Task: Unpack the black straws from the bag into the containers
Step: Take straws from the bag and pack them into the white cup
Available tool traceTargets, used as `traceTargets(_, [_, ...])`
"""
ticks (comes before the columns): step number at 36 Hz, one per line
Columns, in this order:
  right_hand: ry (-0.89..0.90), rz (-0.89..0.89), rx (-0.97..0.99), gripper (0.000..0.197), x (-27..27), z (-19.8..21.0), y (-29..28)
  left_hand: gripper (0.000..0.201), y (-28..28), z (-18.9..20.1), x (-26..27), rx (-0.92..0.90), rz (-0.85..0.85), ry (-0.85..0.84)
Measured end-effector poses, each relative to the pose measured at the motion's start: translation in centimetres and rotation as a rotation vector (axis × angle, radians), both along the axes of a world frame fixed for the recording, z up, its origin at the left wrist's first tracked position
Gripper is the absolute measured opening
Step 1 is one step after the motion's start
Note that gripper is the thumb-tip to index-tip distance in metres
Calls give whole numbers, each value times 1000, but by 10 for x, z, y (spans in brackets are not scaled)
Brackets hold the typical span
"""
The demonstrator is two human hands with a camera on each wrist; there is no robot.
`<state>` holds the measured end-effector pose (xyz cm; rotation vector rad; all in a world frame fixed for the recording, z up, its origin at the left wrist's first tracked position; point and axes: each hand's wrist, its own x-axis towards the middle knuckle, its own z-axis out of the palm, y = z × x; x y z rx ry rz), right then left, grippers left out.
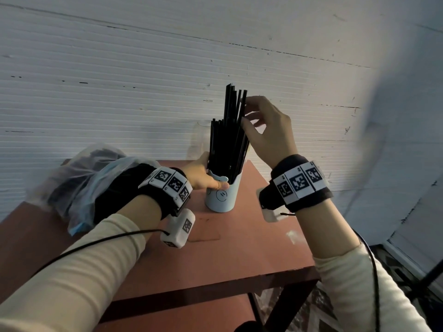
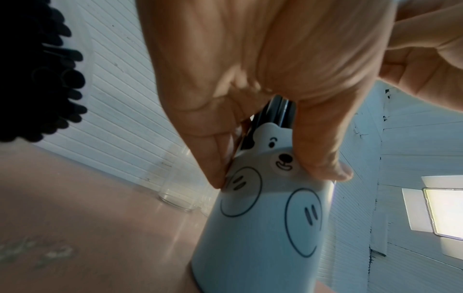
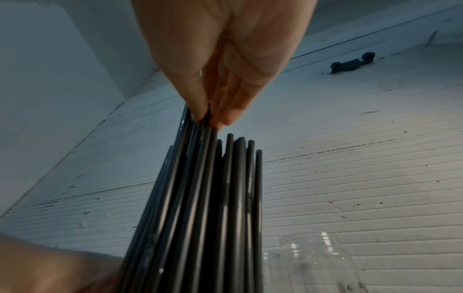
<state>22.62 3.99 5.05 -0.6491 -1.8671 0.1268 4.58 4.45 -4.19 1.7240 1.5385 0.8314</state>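
Observation:
A pale blue cup with a bear face (image 1: 221, 195) stands on the red-brown table (image 1: 239, 250), holding a bundle of black straws (image 1: 227, 137) that lean slightly right. My left hand (image 1: 211, 173) grips the cup at its rim, thumb in front; in the left wrist view the thumb (image 2: 323, 154) and a finger clamp the cup (image 2: 263, 228). My right hand (image 1: 245, 110) pinches the tops of the taller straws; its fingertips (image 3: 200, 113) close on the straw ends (image 3: 213, 198). A clear plastic bag (image 1: 79, 180) with more black straws lies at the left.
A clear jar (image 2: 177, 190) stands behind the cup near the white ribbed wall, also visible as a jar (image 3: 313, 257) in the right wrist view. The table's right edge (image 1: 287, 224) runs close to my right wrist. A lower shelf sits beneath the tabletop.

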Motion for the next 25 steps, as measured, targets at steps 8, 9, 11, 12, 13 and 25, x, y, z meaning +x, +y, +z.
traceTargets(8, [43,44,-4,23,1,3,-9,126,-2,2,1,-3,-4,20])
traceTargets(9, [41,31,-11,24,0,2,-8,126,-1,2,1,-7,-1,27])
traceTargets(11, [35,4,-17,23,0,1,-7,126,-1,2,0,-8,2,37])
traceTargets(12, [31,-7,-17,23,0,1,-7,126,-1,2,0,-6,4,38])
traceTargets(13, [27,-13,-18,22,0,2,-6,127,0,1,0,-4,5,41])
traceTargets(25, [3,-39,46,20,-2,-3,-9,114,-4,3,3,-15,32,58])
